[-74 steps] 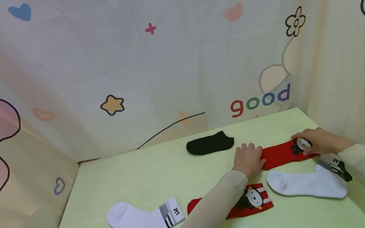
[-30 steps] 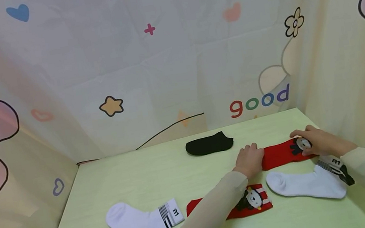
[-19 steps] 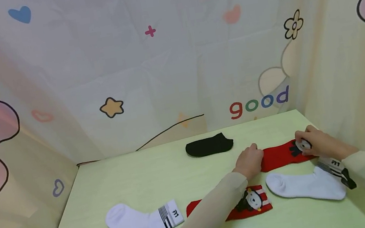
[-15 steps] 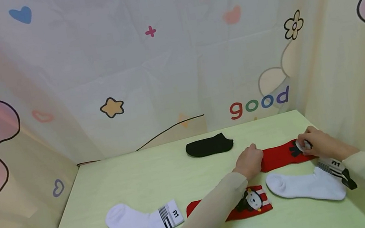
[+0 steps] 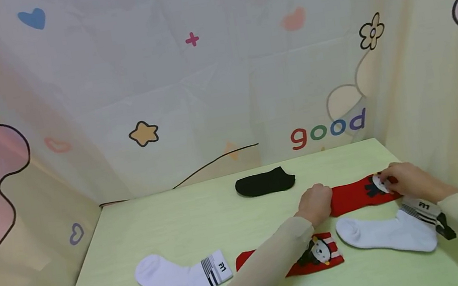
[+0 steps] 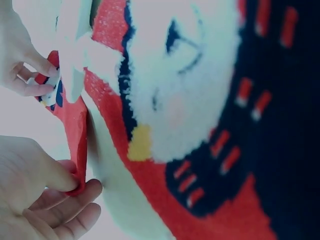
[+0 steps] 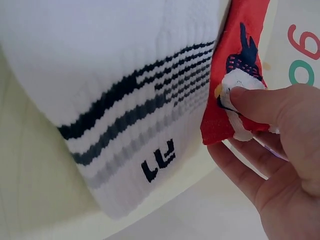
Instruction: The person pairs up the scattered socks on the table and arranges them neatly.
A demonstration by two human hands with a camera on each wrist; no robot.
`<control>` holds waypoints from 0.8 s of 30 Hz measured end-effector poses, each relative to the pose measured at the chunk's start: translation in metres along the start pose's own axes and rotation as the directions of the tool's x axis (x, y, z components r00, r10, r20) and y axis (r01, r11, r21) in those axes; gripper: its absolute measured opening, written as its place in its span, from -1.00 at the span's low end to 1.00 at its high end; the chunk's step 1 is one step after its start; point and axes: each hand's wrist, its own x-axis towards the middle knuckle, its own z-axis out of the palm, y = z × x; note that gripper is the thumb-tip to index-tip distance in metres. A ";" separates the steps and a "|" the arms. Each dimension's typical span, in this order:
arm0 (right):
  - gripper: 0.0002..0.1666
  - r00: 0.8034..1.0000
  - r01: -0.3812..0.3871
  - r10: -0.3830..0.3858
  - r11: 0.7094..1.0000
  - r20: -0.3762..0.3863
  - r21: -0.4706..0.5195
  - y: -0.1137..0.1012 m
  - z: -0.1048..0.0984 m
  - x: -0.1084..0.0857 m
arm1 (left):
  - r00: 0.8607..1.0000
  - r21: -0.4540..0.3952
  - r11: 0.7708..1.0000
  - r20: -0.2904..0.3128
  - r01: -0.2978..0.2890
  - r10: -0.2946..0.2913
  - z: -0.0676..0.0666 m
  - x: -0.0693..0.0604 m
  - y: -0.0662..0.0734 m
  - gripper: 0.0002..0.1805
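The left hand (image 5: 316, 202) pinches the plain end of the top red sock (image 5: 352, 197) between thumb and fingers. The right hand (image 5: 412, 181) pinches the other end, with its thumb on the animal face and its fingers under the edge. This sock is near the right edge of the desk (image 5: 170, 227), toward the far right corner. It is long and mostly flat, not folded or rolled. I can't tell if it is all the way off the desk.

The black sock (image 5: 264, 183) lies flat by the far edge. The left white sock (image 5: 183, 282) lies on the left part of the desk. The right white sock (image 5: 387, 232) is near the right edge, just in front of the held one. The low red sock (image 5: 320, 251) lies in the middle, partly hidden by the left sleeve (image 5: 259, 278).

So all five socks are laid out, which looks done. No two match-ups are together yet: the white ones are well apart, and so are the red ones.
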 end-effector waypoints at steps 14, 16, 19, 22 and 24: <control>-0.74 1.000 -0.012 0.012 1.000 -0.008 0.019 -0.009 -0.013 -0.001 | 0.999 -0.099 0.995 -0.050 -0.013 0.008 -0.004 -0.001 -0.003 -0.89; -0.72 1.000 -0.007 0.007 1.000 -0.023 0.017 -0.009 -0.014 -0.002 | 0.998 -0.118 0.993 -0.061 -0.022 0.015 -0.005 0.000 -0.003 -0.88; -0.70 0.999 -0.002 0.003 1.000 -0.037 0.027 -0.010 -0.015 -0.002 | 0.997 -0.146 0.989 -0.071 -0.028 0.018 -0.009 -0.001 -0.005 -0.86; -0.68 0.999 0.001 0.001 0.999 -0.047 0.037 -0.011 -0.016 -0.003 | 0.996 -0.157 0.987 -0.083 -0.038 0.025 -0.014 -0.003 -0.006 -0.84; -0.66 0.999 0.001 0.001 0.999 -0.048 0.039 -0.012 -0.018 -0.004 | 0.997 -0.165 0.986 -0.080 -0.037 0.024 -0.017 -0.004 -0.006 -0.82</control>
